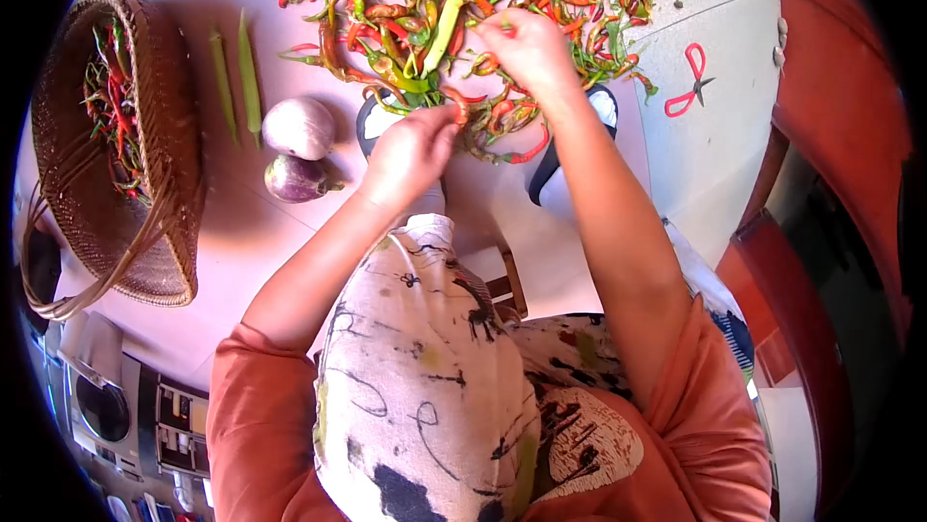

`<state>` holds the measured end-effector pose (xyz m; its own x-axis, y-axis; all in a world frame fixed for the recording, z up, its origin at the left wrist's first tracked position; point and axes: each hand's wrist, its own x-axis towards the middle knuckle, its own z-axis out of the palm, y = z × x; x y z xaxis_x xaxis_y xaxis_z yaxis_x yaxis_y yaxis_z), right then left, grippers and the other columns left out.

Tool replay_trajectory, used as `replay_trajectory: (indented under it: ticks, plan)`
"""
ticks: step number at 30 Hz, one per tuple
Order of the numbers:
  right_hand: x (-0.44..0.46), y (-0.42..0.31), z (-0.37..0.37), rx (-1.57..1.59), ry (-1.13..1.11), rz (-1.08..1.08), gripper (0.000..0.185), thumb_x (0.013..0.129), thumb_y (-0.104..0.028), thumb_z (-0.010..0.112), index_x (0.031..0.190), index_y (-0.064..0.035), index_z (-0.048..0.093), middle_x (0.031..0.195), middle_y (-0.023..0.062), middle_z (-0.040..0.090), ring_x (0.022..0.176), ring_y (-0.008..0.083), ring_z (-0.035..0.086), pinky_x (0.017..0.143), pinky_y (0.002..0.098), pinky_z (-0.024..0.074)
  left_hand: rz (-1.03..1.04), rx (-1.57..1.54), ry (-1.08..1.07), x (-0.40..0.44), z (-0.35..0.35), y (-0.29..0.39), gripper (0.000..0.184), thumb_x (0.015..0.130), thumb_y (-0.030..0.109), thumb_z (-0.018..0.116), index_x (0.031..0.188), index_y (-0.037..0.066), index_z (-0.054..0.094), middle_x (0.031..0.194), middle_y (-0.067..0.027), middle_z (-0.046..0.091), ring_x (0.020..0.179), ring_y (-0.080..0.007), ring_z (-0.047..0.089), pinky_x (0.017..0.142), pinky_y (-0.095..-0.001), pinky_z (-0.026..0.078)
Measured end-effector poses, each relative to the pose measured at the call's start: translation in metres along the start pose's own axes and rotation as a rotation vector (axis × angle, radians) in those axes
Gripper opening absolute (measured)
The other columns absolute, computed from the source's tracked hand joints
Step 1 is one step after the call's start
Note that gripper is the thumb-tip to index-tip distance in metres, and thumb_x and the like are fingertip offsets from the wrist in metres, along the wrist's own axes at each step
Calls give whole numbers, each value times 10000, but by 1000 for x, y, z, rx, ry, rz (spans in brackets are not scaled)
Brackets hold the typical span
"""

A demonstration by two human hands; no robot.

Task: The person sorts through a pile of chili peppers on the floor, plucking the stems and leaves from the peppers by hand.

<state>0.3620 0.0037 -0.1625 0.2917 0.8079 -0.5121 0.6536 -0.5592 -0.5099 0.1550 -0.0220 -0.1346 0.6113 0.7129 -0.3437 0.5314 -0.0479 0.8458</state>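
A wide heap of red and green chili peppers (386,15) covers the floor at the top. At its lower edge my left hand (415,155) has its fingers closed in a pinch around the end of a red chili (463,107). My right hand (529,47) is higher and to the right, over the heap, its fingertips pinched on something too small to make out. A long green pod (447,25) lies on the chilies between and above the hands. Smaller chilies (502,126) spread below my right hand, between my feet.
A woven basket (174,136) holding some chilies stands at the left. Beside it lie two green pods (250,78), and two purple-white eggplants (299,128). Red-handled scissors (688,87) rest on the floor at the right. Dark red furniture (801,329) stands further right.
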Motion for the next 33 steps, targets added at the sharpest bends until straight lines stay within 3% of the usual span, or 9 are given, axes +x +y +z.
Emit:
replay_trajectory:
  ticks: [1, 3, 9, 12, 22, 25, 29, 31, 33]
  plan:
    - [-2, 8, -8, 110, -21, 65, 205, 821, -242, 654, 941, -77, 676, 643, 47, 631, 560, 120, 597, 539, 271, 481, -418, -447, -223, -1, -6, 0, 243, 907, 143, 557, 1112, 20, 602, 854, -62, 657, 634, -111, 591, 586, -227, 481]
    - [-9, 26, -15, 169, -77, 74, 178, 826, -176, 652, 950, -50, 673, 716, 37, 644, 605, 97, 592, 553, 237, 485, -666, -909, -343, -1, -19, 0, 233, 920, 148, 556, 1106, 16, 603, 857, -21, 638, 650, -72, 562, 612, -216, 475]
    - [-33, 32, 5, 61, -14, 8, 239, 808, -189, 665, 1006, -55, 654, 855, 90, 665, 703, 150, 629, 669, 308, 512, -578, -1030, -303, -1, -13, 7, 230, 898, 124, 587, 1100, 16, 601, 889, -20, 626, 694, -76, 569, 645, -216, 477]
    - [-34, 23, 11, -82, 41, -40, 238, 790, -190, 658, 1014, -107, 652, 935, 137, 632, 837, 303, 628, 764, 369, 497, -563, -1057, -315, 3, -14, 12, 243, 894, 125, 592, 1110, 15, 591, 894, -22, 629, 713, -89, 583, 656, -223, 485]
    - [-28, 28, 13, -164, 17, -88, 188, 785, -164, 645, 955, -86, 637, 915, 158, 633, 825, 336, 623, 745, 402, 494, -591, -1554, -379, 7, -17, 11, 211, 884, 105, 601, 1071, 13, 572, 947, -83, 637, 791, -157, 625, 715, -263, 511]
    - [-31, 22, 3, -109, 23, -91, 189, 769, -183, 635, 952, -132, 634, 869, 145, 634, 764, 320, 623, 687, 425, 500, -559, -1447, -313, 8, -17, 12, 203, 864, 93, 616, 1046, 16, 570, 937, -95, 630, 781, -174, 629, 706, -282, 525]
    - [-30, 15, -11, 204, -107, 181, 188, 798, -184, 649, 971, -111, 648, 879, 85, 657, 644, 158, 591, 584, 296, 471, -586, -1465, -222, 9, -22, 14, 176, 828, 55, 648, 981, 31, 564, 919, -110, 630, 733, -159, 616, 672, -263, 525]
    - [-39, -16, -36, 801, -417, 125, 160, 848, -137, 629, 996, -76, 638, 813, -75, 586, 634, 8, 453, 557, 175, 377, -591, -1475, -221, 10, -24, 13, 167, 829, 71, 665, 950, 48, 553, 882, -65, 635, 715, -129, 595, 665, -251, 494]
    - [-42, -33, -39, 734, -502, -173, 198, 839, -106, 654, 1035, -82, 633, 807, -72, 537, 638, 0, 467, 550, 177, 395, -584, -1485, -194, 9, -22, 10, 177, 832, 75, 663, 966, 49, 550, 872, -55, 632, 711, -127, 595, 658, -249, 493]
